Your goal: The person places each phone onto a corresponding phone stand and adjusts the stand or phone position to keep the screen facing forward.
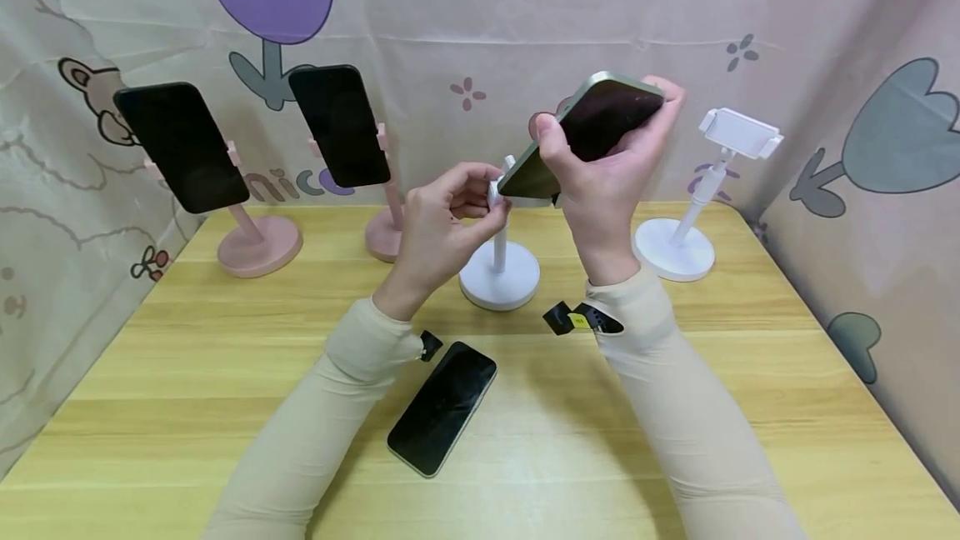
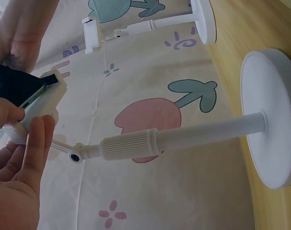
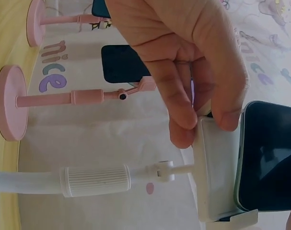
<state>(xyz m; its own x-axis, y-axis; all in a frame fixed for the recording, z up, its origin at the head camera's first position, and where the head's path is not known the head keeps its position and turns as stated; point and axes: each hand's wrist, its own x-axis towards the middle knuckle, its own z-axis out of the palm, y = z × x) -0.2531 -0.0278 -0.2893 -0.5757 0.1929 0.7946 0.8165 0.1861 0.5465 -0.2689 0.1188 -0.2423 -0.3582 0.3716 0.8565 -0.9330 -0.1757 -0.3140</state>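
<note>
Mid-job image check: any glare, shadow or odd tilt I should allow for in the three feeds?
Head: pale sheen low on the wooden tabletop, soft shadow beside the right sleeve. Left wrist: scene turned sideways and duller, so the upright white phone stand lies across the picture. Right wrist: also sideways, pale reflections on the green-edged phone.

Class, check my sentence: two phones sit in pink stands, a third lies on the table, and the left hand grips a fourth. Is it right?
Not quite: the right hand grips the fourth phone, as the head view shows; the left hand pinches a white stand's holder. The rest is correct.
</note>
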